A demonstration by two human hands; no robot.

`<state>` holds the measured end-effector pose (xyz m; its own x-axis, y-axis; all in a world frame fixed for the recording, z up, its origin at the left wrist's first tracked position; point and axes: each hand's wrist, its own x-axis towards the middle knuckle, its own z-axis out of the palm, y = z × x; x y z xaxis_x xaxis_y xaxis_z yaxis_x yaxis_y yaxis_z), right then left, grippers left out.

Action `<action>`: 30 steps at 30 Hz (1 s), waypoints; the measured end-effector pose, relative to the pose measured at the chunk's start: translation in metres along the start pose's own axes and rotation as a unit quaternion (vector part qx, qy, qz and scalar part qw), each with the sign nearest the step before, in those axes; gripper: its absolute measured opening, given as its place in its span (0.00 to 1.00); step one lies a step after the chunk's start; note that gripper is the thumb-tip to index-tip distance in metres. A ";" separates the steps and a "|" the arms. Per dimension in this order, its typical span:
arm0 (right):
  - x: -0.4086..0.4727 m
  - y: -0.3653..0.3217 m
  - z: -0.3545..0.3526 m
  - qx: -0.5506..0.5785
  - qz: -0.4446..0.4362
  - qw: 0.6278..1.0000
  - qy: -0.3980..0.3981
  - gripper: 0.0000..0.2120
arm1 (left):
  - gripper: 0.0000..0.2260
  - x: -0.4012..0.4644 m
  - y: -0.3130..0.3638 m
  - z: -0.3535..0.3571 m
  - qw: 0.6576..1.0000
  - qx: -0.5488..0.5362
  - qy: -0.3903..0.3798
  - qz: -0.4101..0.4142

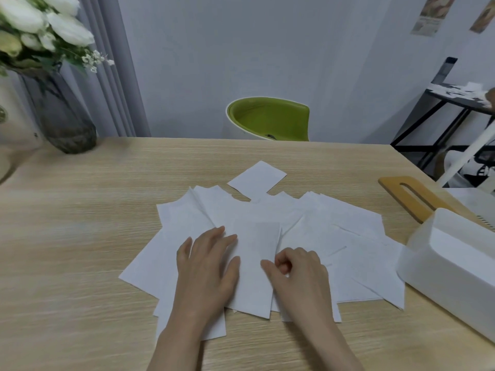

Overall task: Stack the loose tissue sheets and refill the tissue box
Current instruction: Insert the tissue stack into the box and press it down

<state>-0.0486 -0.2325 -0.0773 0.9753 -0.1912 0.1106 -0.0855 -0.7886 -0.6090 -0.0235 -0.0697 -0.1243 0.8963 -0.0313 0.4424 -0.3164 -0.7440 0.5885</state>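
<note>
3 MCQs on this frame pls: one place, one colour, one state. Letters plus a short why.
1. Where is the tissue box?
A. right edge of the table
B. beside the vase
C. on the chair

2. What colour is the chair seat?
A. red
B. green
C. black

3. How does the left hand lie?
A. fist in the air
B. gripping the vase
C. flat on the sheets

Key:
1 A: the white box sits at the table's right edge, lid off behind it.
2 B: green shell beyond the far edge.
3 C: fingers lie straight on the sheets; the right hand pinches one.
</note>
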 end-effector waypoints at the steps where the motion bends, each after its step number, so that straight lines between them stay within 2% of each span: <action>1: 0.002 0.001 -0.002 -0.006 0.004 1.000 0.005 0.14 | 0.21 0.000 0.000 0.000 1.000 -0.002 0.000 -0.002; 5: 0.010 0.014 -0.017 -0.018 0.023 0.999 0.022 0.14 | 0.22 0.000 0.000 0.000 1.000 -0.003 -0.002 -0.001; 9: 0.017 0.030 -0.033 -0.033 0.015 0.999 -0.015 0.10 | 0.22 -0.001 0.001 0.000 1.000 0.000 -0.009 0.002; 12: 0.018 0.034 -0.038 -0.013 0.011 1.000 -0.005 0.02 | 0.21 -0.003 0.002 0.000 1.000 0.010 -0.027 0.009; 15: 0.015 0.034 -0.036 0.019 0.023 0.999 0.014 0.11 | 0.21 -0.004 0.004 0.000 0.999 0.016 -0.039 0.011; 17: 0.013 0.034 -0.035 0.027 0.026 0.999 0.005 0.14 | 0.21 -0.004 0.005 -0.001 0.999 0.019 -0.046 0.009; 24: 0.008 0.034 -0.033 0.109 0.043 0.993 -0.003 0.09 | 0.18 -0.003 0.006 0.002 0.997 0.037 -0.063 0.035; 30: 0.002 0.028 -0.031 0.129 0.032 0.991 0.013 0.08 | 0.19 -0.003 0.006 0.002 0.997 0.030 -0.070 0.031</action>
<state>-0.0557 -0.2733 -0.0700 0.9640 -0.2524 0.0834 -0.0882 -0.5997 -0.7954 -0.0275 -0.0757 -0.1236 0.9111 -0.1683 0.3764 -0.3579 -0.7759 0.5195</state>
